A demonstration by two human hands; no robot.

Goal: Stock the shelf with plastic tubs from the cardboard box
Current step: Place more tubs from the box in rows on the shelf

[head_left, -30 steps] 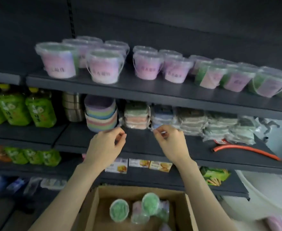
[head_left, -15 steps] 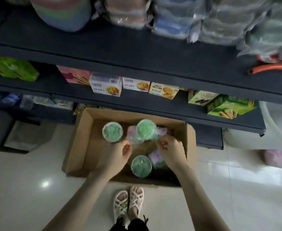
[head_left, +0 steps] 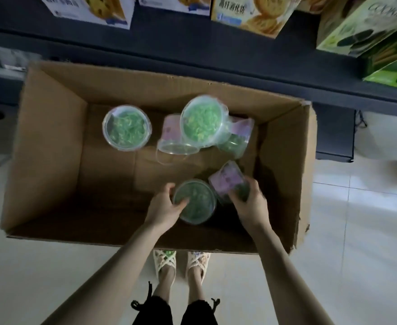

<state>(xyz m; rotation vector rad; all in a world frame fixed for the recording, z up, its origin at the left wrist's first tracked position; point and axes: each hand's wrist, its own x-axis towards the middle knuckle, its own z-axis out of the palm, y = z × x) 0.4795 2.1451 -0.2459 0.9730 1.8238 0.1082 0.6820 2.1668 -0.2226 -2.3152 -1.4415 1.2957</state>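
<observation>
Down in the box [head_left: 52,137], hands [head_left: 167,205] [head_left: 251,202] now grip tubs [head_left: 196,202] [head_left: 228,181] (one each).

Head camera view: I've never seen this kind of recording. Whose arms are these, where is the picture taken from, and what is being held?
No machine here: a camera worn on a person's head looks down at their own bare arms. An open cardboard box stands on the tiled floor before a dark shelf of biscuit boxes. The left hand grips an upright clear tub of green contents by its rim; the right hand grips a tilted purple-labelled tub beside it. More tubs sit farther in.
</observation>
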